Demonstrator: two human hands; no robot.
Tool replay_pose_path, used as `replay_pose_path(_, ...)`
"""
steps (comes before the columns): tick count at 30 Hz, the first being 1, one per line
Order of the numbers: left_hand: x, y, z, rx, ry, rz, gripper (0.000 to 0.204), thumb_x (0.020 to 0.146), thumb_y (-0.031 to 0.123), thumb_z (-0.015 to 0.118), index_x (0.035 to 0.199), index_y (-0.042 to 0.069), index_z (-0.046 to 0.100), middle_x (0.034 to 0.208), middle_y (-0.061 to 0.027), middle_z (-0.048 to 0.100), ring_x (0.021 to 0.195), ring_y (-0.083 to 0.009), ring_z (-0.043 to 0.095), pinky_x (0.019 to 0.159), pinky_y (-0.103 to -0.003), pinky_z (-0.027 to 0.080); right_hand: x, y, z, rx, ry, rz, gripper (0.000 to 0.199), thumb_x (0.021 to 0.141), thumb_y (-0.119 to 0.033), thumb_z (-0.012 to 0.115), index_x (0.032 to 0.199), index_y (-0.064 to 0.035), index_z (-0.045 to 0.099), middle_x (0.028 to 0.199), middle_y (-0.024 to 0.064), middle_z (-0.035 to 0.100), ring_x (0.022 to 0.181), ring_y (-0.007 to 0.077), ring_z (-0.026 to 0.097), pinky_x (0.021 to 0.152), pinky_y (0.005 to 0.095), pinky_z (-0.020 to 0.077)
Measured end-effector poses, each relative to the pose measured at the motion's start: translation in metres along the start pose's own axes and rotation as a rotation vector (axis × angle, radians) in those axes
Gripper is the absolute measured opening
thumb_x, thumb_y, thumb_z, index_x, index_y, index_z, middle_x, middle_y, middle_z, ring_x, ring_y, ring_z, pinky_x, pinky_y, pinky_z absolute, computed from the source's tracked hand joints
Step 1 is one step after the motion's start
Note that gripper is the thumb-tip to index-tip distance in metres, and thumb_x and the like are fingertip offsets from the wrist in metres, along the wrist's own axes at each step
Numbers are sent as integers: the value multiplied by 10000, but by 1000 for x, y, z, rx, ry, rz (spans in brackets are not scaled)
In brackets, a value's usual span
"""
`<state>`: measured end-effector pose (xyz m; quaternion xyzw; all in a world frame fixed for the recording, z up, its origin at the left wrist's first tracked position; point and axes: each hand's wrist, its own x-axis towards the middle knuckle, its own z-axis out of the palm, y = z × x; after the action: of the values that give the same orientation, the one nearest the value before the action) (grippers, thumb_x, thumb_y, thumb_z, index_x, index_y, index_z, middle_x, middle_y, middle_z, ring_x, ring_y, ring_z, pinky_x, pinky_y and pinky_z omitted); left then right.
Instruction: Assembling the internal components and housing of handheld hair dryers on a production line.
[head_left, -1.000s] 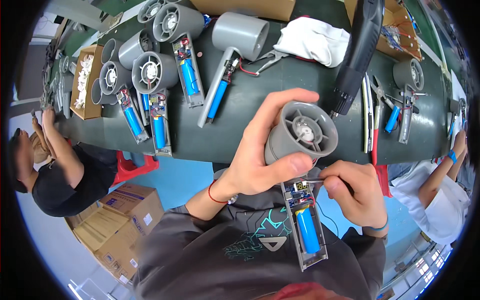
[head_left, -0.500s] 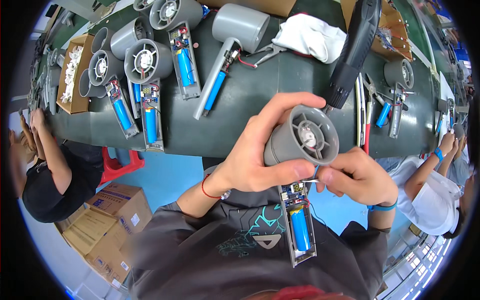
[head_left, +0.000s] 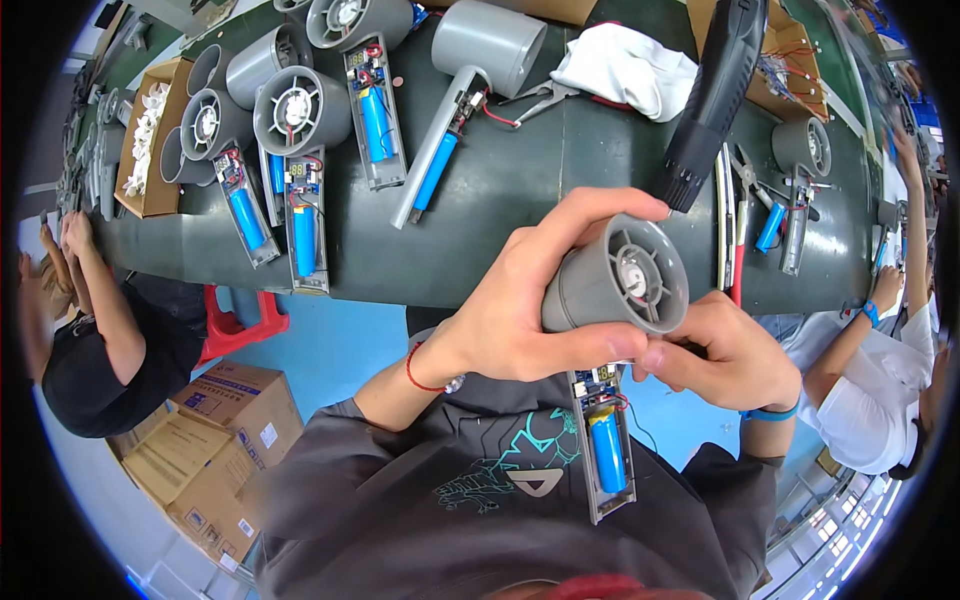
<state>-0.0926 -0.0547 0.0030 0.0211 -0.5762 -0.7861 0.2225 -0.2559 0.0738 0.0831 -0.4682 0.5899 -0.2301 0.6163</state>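
At my edge of the dark green counter (head_left: pixel 380 250): I hold up the grey plastic cylindrical fan housing (head_left: pixel 585 300), slim grey handle (head_left: pixel 612 503) toward me.
Handle so far: blue cylindrical battery (head_left: pixel 607 450) and small circuit board (head_left: pixel 598 384) inside; channel not yet covered.
Left hand (head_left: pixel 505 315): fingers spread wide, clasping the housing.
Right hand (head_left: pixel 735 355): thumb and forefinger close together below the rim; I cannot tell what they grip.

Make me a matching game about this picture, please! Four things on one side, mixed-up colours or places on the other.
Things:
1. Left grip
2. Stool
3. Crumpled cloth
4. Cylinder below the held fan housing

Colours or places:
A. White
B. Bright blue
C. Around the held fan housing
D. Red

Right pairs: 1-C, 2-D, 3-A, 4-B
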Motion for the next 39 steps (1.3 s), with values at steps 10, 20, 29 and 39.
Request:
replay_pose_path(10, 1, 2, 3, -43, 50, -41, 807, 713, 348, 775, 1319, -25, 394, 1110, -102, 576, 1013, -160, 568, 888, -290, 433, 6, 14, -3, 311, -80, -17, 210, 930, -159, 577, 828, 18, 623, 642, 78, 592, 571, 134, 554, 515, 286, 412)
replay_pose_path(20, -3, -3, 3, 9, 35, 79, 713, 692, 267, 735, 1260, -41, 432, 1051, -107, 595, 939, -158, 591, 820, -280, 458, 11, 34, 11, 121, -2, -377, 156, 866, -139, 655, 835, 14, 657, 681, 98, 634, 547, 213, 579, 517, 303, 433)
replay_pose_path(29, 1, -7, 4, -58, 27, 55, 716, 691, 290, 723, 1251, -45, 427, 1006, -104, 608, 900, -152, 598, 794, -278, 465, 20, 46, 2, 426, -209, -132, 197, 895, -186, 647, 834, 1, 653, 769, 32, 623, 723, 134, 572, 635, 298, 464)
replay_pose_path(39, 0, -10, -2, -80, 23, 86, 654, 685, 222, 711, 1210, -23, 407, 1009, -114, 600, 913, -156, 600, 789, -288, 476, 20, 39, -2, 212, -208, -284, 163, 884, -146, 642, 799, -8, 647, 684, 62, 619, 597, 178, 569, 551, 309, 435)
